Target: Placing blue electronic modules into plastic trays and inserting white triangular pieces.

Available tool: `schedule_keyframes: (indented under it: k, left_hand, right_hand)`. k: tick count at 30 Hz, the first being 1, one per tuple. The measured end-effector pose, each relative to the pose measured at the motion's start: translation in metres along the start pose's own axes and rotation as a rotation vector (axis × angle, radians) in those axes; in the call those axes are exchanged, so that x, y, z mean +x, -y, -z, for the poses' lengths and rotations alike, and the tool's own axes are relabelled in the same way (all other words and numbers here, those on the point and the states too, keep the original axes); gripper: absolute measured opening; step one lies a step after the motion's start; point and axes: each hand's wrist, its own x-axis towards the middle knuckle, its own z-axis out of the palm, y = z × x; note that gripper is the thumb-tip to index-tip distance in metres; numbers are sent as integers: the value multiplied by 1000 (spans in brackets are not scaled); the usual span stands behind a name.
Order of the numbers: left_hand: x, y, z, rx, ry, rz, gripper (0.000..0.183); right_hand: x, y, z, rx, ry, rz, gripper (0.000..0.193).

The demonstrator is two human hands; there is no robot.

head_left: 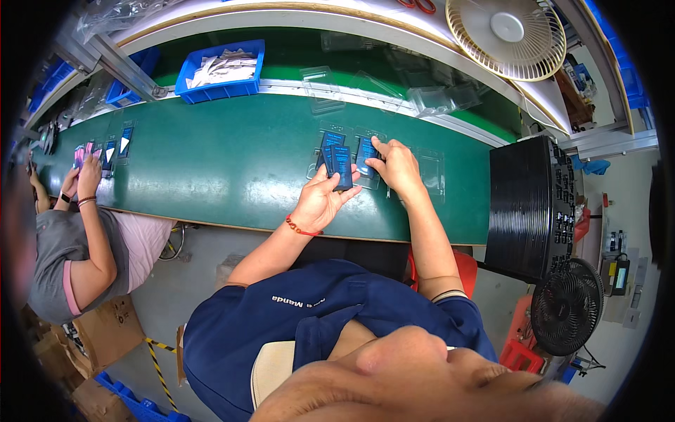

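Observation:
Several thin, dark-blue rectangular packs, looking like phone batteries, are fanned out in my left hand. The thumb lies across the front one and the fingers are behind. Just to their right, my right hand has its thumb and index finger at the edge of another dark-blue pack, which lies at a clear plastic tray on the green table. How firmly the fingers grip it is hard to see. Beside my right wrist lies another clear plastic tray.
A blue bin of white pieces stands at the back, near loose clear trays. On the right are a stack of black trays and a black fan. At the left, a co-worker handles similar packs.

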Motion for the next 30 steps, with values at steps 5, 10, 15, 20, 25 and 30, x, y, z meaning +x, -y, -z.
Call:
schedule_keyframes:
  k: [5, 10, 15, 20, 25, 30]
  left_hand:
    - [-1, 1, -4, 57, -9, -25, 36]
    - [-2, 9, -12, 243, -106, -114, 37]
    - [-1, 22, -23, 305, -42, -59, 34]
    - [8, 43, -26, 154, 40, 141, 37]
    - [13, 54, -28, 143, -8, 169, 41]
    - [11, 55, -31, 173, -2, 157, 43]
  right_hand:
    - [-6, 9, 2, -245, -28, 61, 45]
    - [-30, 25, 12, 595, -78, -165, 52]
    - [-43, -13, 9, 1049, -122, -150, 43]
    - [-29, -77, 23, 722, -153, -173, 39]
    - [-34, -65, 27, 199, -77, -32, 37]
    - [-45, -52, 18, -11, -126, -17, 37]
